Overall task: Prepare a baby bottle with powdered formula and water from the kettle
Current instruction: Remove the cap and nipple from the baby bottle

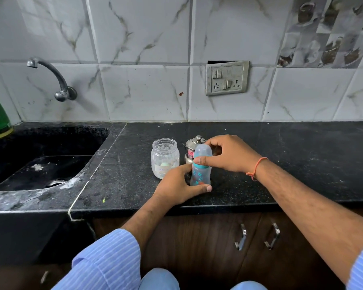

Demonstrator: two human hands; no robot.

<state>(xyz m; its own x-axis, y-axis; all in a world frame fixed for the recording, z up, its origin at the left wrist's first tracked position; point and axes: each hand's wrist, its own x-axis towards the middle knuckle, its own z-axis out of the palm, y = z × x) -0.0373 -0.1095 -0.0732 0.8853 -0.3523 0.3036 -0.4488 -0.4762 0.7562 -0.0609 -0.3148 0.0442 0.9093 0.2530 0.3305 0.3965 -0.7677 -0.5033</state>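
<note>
Fingers (pixel 205 162) of both hands curled around upright baby bottle (pixel 201 174), cap on.

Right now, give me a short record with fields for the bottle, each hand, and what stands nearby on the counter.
bottle: baby bottle upright on the black counter, cap on
left hand: left hand holds the bottle's base
right hand: right hand pinches the teal collar
jar: clear jar, no lid, left of the bottle
kettle: small steel kettle behind the bottle, lid on
</note>
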